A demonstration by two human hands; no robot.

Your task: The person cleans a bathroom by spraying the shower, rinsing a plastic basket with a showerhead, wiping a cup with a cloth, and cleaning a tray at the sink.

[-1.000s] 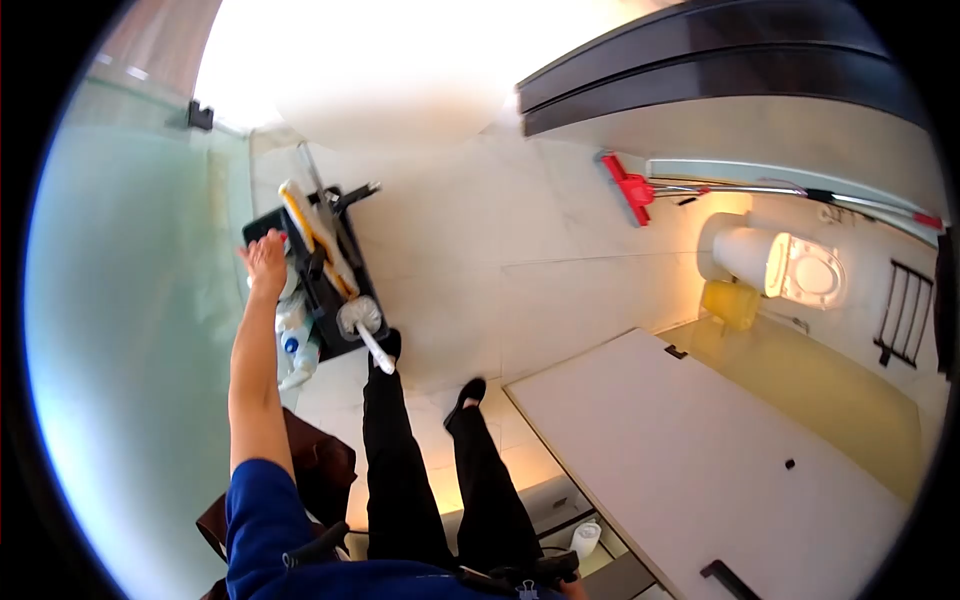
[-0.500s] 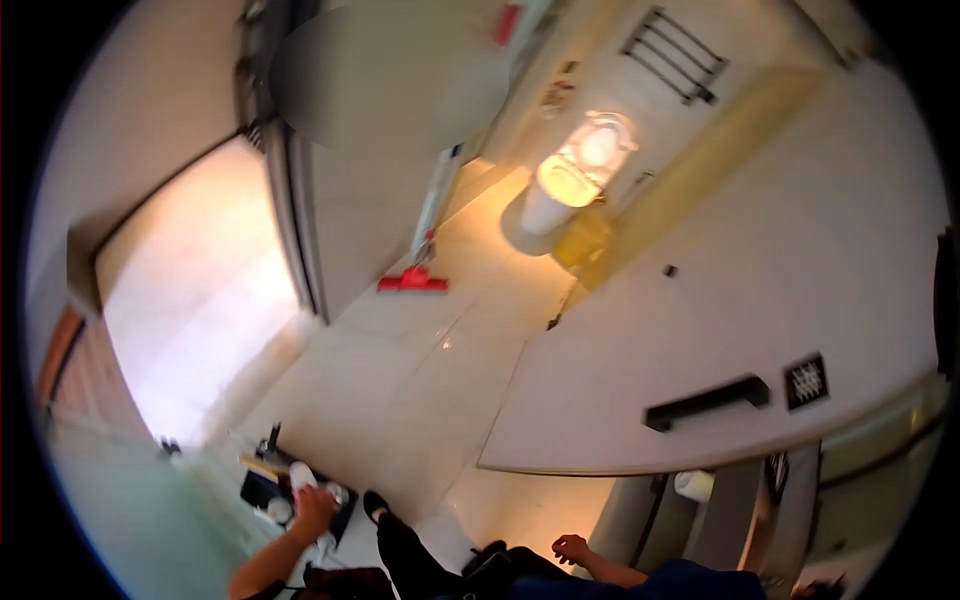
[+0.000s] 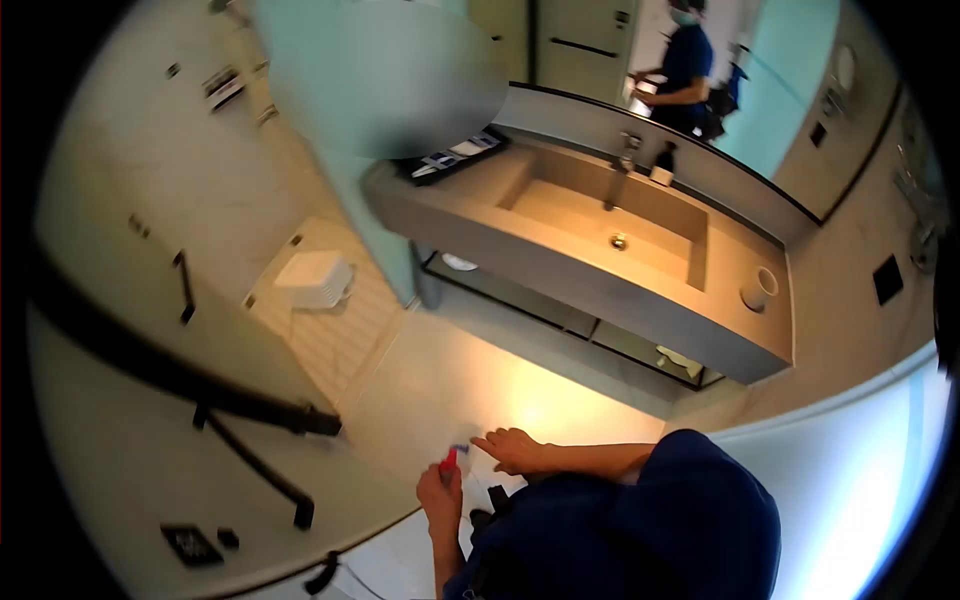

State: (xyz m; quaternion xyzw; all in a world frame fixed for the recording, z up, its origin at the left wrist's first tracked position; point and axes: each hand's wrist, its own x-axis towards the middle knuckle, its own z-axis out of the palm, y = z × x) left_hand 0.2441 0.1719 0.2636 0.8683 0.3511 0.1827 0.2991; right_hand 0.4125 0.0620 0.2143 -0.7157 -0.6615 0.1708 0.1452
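In the lower middle of the frame, a small red-ended item (image 3: 449, 461) is being gripped by the left hand (image 3: 438, 490), closed around its red part. The right hand (image 3: 512, 450) is being held just beside its blue-marked end, fingers extended; whether they are touching it cannot be told. The item is already being held, but no use of it is being shown; what is left cannot be judged. The lower left is being filled by a door panel (image 3: 340, 490), and passage there is being narrowed. Further, at left, a white stool (image 3: 312, 280) is being seen. In the upper right, the grey surface (image 3: 560, 268) is being occupied by a tray (image 3: 425, 178), a soap bottle (image 3: 662, 166) and a cup (image 3: 760, 288). Behind, a person (image 3: 688, 65) is being reflected.
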